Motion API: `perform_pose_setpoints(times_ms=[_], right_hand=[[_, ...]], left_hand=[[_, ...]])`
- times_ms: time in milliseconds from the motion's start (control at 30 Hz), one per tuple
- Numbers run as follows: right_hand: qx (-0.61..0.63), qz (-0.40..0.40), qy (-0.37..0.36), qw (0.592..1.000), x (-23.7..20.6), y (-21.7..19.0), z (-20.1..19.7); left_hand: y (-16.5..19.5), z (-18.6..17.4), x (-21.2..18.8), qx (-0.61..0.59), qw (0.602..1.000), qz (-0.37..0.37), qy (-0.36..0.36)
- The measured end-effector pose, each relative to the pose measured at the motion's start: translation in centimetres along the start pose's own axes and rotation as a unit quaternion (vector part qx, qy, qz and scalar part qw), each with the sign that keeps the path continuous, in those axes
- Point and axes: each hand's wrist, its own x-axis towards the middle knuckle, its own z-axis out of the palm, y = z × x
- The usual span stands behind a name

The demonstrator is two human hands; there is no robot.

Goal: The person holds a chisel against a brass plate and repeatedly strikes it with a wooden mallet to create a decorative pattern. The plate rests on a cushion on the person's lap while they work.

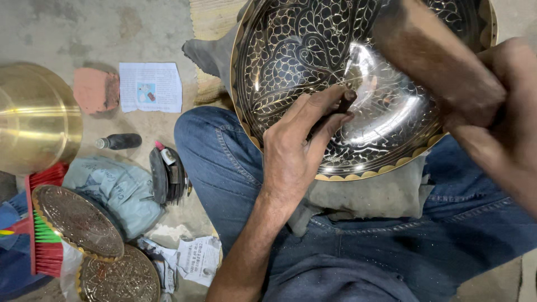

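A large engraved brass bowl (291, 50) with black-filled leaf patterns rests on a grey cloth pad (369, 196) over my lap. My left hand (296, 145) pinches a short dark metal chisel (347, 100), its tip set against the bowl's inner surface. My right hand (503, 106) grips a thick wooden mallet (430, 56), blurred and raised over the bowl at the upper right.
On the floor at left lie a plain brass bowl (33, 117), two engraved brass plates (78, 221), a red brush (45, 235), a dark bottle (120, 141), a brick piece (95, 89), papers (151, 86) and a grey bag (117, 187).
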Motion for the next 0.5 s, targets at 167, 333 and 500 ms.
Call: perform_pose_setpoints(times_ms=[167,333,500], right_hand=[[-0.028,-0.041,0.011,0.999,-0.20,-0.55,-0.10],[-0.186,-0.025,-0.013,0.982,0.04,-0.29,-0.15],[-0.174,0.000,-0.029,0.984,0.74,-0.64,0.18]], left_hand=[[0.02,0.13,-0.02,0.007,1.000,0.002,0.009],[0.12,0.00,-0.02,0.009,1.000,0.013,0.009],[-0.20,0.17,0.08,0.004,1.000,-0.010,-0.001]])
